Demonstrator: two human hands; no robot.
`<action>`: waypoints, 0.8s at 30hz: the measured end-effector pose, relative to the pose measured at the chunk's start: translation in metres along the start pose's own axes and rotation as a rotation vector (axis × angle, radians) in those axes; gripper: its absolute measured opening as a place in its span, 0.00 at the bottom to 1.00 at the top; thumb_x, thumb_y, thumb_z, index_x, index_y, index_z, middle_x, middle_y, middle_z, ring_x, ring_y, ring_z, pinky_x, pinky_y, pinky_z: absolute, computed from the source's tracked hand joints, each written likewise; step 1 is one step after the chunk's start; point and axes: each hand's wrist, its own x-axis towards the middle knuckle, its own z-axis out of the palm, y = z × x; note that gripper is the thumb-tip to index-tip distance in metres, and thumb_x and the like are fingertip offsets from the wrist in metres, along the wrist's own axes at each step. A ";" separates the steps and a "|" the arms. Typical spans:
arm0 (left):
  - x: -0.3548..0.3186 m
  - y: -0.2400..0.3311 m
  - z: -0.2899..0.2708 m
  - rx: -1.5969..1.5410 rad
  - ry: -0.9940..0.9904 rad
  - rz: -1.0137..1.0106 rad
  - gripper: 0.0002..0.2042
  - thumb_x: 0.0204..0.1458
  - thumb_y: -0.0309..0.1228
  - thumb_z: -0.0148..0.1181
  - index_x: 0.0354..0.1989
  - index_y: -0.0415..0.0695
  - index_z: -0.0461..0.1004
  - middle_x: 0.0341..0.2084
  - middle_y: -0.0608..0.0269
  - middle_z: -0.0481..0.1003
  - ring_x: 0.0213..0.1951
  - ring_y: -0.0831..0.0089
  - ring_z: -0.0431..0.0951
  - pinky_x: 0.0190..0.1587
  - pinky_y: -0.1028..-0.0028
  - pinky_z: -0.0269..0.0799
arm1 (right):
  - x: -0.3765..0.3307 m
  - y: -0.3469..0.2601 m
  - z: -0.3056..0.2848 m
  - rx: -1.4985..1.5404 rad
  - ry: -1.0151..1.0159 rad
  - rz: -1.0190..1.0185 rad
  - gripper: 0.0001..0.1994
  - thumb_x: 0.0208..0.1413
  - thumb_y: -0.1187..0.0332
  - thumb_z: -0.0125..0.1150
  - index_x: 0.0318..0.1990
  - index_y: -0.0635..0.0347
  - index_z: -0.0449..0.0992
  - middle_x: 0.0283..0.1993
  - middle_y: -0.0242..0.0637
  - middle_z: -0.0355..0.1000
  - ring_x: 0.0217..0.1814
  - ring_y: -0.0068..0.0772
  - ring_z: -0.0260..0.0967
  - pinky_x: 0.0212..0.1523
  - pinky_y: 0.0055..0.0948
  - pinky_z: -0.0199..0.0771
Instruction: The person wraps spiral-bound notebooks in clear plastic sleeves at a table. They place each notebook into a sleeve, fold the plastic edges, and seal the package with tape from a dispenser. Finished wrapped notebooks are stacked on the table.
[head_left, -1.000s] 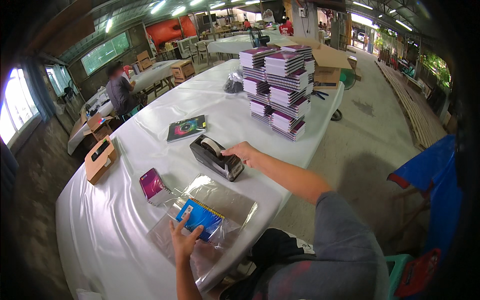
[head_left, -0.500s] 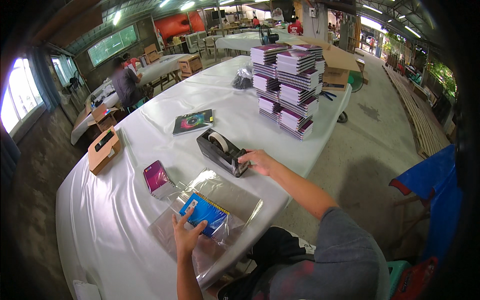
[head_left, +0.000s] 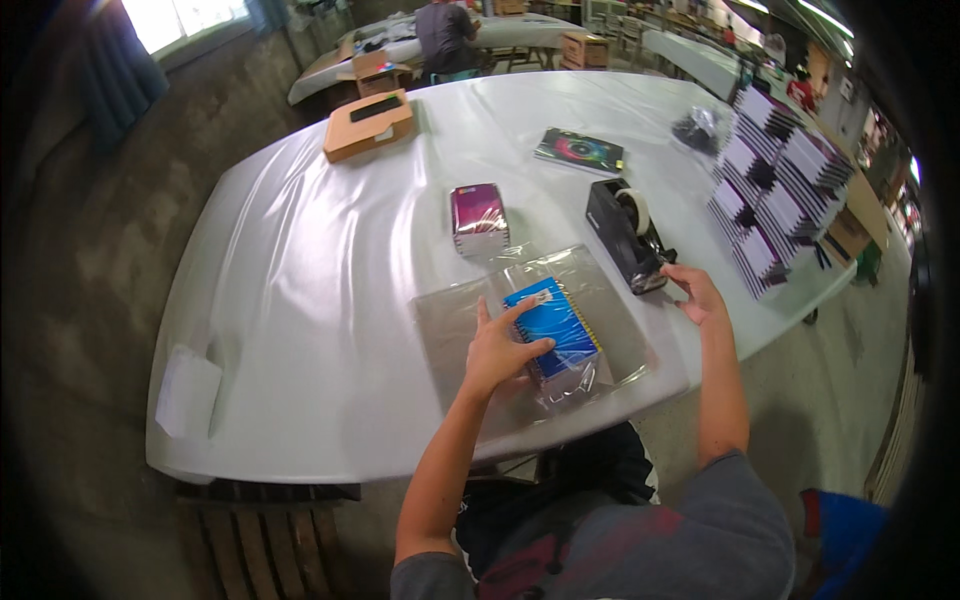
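Note:
My left hand [head_left: 503,345] lies with fingers spread on a blue spiral notebook [head_left: 568,335], pressing it flat. The notebook is inside a clear plastic sleeve, and loose clear plastic [head_left: 455,345] lies spread beneath it. My right hand [head_left: 697,294] pinches at the near, cutting end of a black tape dispenser [head_left: 615,232]. What its fingertips hold is too small to make out. A roll of tape [head_left: 634,208] sits in the dispenser. Just beyond the plastic is a small stack of purple-covered notebooks [head_left: 480,215].
Tall stacks of spiral notebooks [head_left: 780,190] stand at the table's right. A dark-covered book [head_left: 582,149] and a cardboard box [head_left: 368,132] with a black phone [head_left: 376,108] lie farther back. White paper [head_left: 188,392] is at the left edge. A person [head_left: 447,38] sits beyond the table.
My view has swung left, so the table things appear farther right. My left hand stays on the blue notebook, and my right hand is still at the dispenser's near end.

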 end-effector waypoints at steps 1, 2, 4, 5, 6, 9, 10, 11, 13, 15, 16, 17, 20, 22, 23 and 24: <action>0.001 0.000 0.001 -0.012 -0.008 0.014 0.36 0.29 0.46 0.72 0.55 0.64 0.69 0.62 0.31 0.47 0.66 0.50 0.48 0.62 0.59 0.54 | -0.007 -0.012 -0.001 0.117 -0.037 0.129 0.12 0.42 0.62 0.69 0.35 0.56 0.79 0.48 0.31 0.70 0.63 0.30 0.52 0.63 0.62 0.36; 0.001 0.000 0.001 0.009 0.003 0.009 0.36 0.29 0.46 0.72 0.55 0.66 0.69 0.63 0.31 0.45 0.65 0.49 0.52 0.61 0.59 0.56 | -0.003 -0.010 -0.003 0.146 -0.060 0.121 0.12 0.43 0.62 0.68 0.35 0.55 0.78 0.48 0.30 0.70 0.63 0.30 0.52 0.62 0.66 0.34; 0.001 0.001 0.000 -0.007 0.002 -0.008 0.36 0.28 0.46 0.72 0.55 0.66 0.69 0.64 0.33 0.44 0.64 0.48 0.54 0.61 0.59 0.56 | 0.006 -0.005 -0.009 0.205 -0.094 0.103 0.12 0.44 0.61 0.68 0.36 0.54 0.77 0.46 0.28 0.70 0.63 0.29 0.51 0.59 0.75 0.29; 0.000 0.001 -0.001 -0.009 0.002 -0.017 0.37 0.28 0.46 0.73 0.55 0.67 0.70 0.64 0.33 0.43 0.64 0.48 0.55 0.61 0.59 0.57 | 0.007 -0.002 -0.008 0.231 -0.105 0.099 0.13 0.44 0.61 0.67 0.37 0.54 0.77 0.47 0.29 0.70 0.64 0.30 0.51 0.59 0.75 0.27; 0.000 0.002 -0.002 0.005 -0.003 -0.033 0.37 0.28 0.48 0.72 0.55 0.67 0.69 0.64 0.34 0.44 0.62 0.49 0.58 0.59 0.60 0.59 | 0.007 0.001 -0.007 0.257 -0.114 0.095 0.14 0.45 0.61 0.66 0.38 0.55 0.76 0.47 0.30 0.70 0.64 0.31 0.51 0.59 0.75 0.25; 0.000 0.001 -0.001 0.036 -0.011 -0.060 0.37 0.28 0.50 0.70 0.55 0.69 0.68 0.64 0.36 0.44 0.59 0.52 0.64 0.56 0.61 0.64 | 0.009 0.010 -0.010 0.301 -0.140 0.073 0.15 0.46 0.60 0.66 0.39 0.56 0.76 0.47 0.31 0.70 0.66 0.32 0.49 0.58 0.76 0.22; 0.001 0.000 0.001 0.034 -0.010 -0.053 0.37 0.28 0.50 0.70 0.55 0.69 0.68 0.65 0.37 0.44 0.59 0.51 0.64 0.56 0.61 0.64 | 0.009 0.012 -0.013 0.309 -0.148 0.064 0.15 0.46 0.60 0.66 0.39 0.56 0.75 0.47 0.31 0.70 0.66 0.32 0.48 0.58 0.77 0.22; 0.002 0.000 0.002 0.038 -0.008 -0.046 0.37 0.28 0.50 0.70 0.55 0.69 0.68 0.65 0.37 0.44 0.59 0.51 0.64 0.55 0.61 0.65 | 0.008 0.013 -0.013 0.317 -0.142 0.062 0.15 0.46 0.60 0.66 0.39 0.56 0.75 0.47 0.31 0.70 0.67 0.32 0.48 0.57 0.78 0.23; 0.001 0.001 0.001 0.054 -0.013 -0.056 0.37 0.28 0.50 0.70 0.55 0.69 0.68 0.65 0.38 0.44 0.59 0.51 0.64 0.55 0.61 0.64 | 0.005 0.014 -0.013 0.331 -0.128 0.057 0.15 0.46 0.60 0.66 0.39 0.55 0.75 0.47 0.31 0.70 0.67 0.33 0.47 0.57 0.79 0.26; 0.001 -0.001 -0.001 0.079 0.001 -0.043 0.37 0.28 0.49 0.70 0.55 0.69 0.68 0.65 0.38 0.43 0.59 0.51 0.64 0.56 0.61 0.64 | -0.004 0.005 -0.004 0.404 -0.133 0.058 0.14 0.47 0.60 0.66 0.39 0.56 0.76 0.47 0.32 0.70 0.67 0.33 0.46 0.56 0.79 0.27; 0.002 -0.006 0.000 0.092 0.014 -0.025 0.37 0.28 0.49 0.70 0.56 0.69 0.68 0.65 0.38 0.43 0.59 0.52 0.64 0.56 0.60 0.64 | -0.006 0.003 -0.001 0.441 -0.134 0.058 0.14 0.48 0.60 0.65 0.39 0.57 0.76 0.47 0.32 0.70 0.68 0.33 0.46 0.56 0.79 0.28; 0.003 -0.005 0.001 0.105 0.018 0.003 0.37 0.28 0.49 0.70 0.56 0.69 0.68 0.65 0.39 0.43 0.59 0.52 0.64 0.57 0.60 0.63 | -0.005 0.005 -0.004 0.440 -0.136 0.059 0.14 0.48 0.61 0.65 0.40 0.57 0.76 0.48 0.32 0.69 0.67 0.33 0.46 0.56 0.80 0.30; 0.001 0.000 0.000 0.072 0.000 -0.047 0.37 0.28 0.47 0.71 0.55 0.69 0.68 0.65 0.38 0.43 0.61 0.52 0.61 0.59 0.60 0.61 | 0.000 0.015 -0.010 0.393 -0.139 0.039 0.14 0.49 0.61 0.64 0.40 0.58 0.76 0.50 0.33 0.68 0.67 0.33 0.48 0.55 0.79 0.35; 0.003 0.000 -0.001 0.012 -0.011 -0.033 0.36 0.29 0.44 0.73 0.55 0.65 0.69 0.64 0.35 0.45 0.65 0.51 0.51 0.62 0.59 0.55 | 0.001 0.021 -0.008 0.305 -0.133 -0.003 0.14 0.50 0.61 0.64 0.40 0.58 0.77 0.50 0.34 0.68 0.67 0.34 0.48 0.56 0.77 0.38; 0.002 0.001 0.000 -0.020 -0.016 -0.027 0.36 0.30 0.43 0.74 0.55 0.63 0.70 0.63 0.33 0.46 0.67 0.50 0.45 0.63 0.59 0.52 | 0.004 0.027 -0.008 -0.028 0.069 -0.212 0.12 0.50 0.61 0.63 0.39 0.58 0.78 0.51 0.34 0.68 0.67 0.33 0.49 0.58 0.72 0.41; 0.003 0.001 0.003 0.004 -0.013 -0.014 0.36 0.29 0.44 0.73 0.55 0.65 0.69 0.64 0.35 0.46 0.66 0.51 0.48 0.62 0.59 0.54 | 0.006 0.034 -0.008 -0.365 0.271 -0.413 0.11 0.50 0.62 0.63 0.37 0.58 0.78 0.51 0.35 0.67 0.66 0.33 0.50 0.59 0.68 0.43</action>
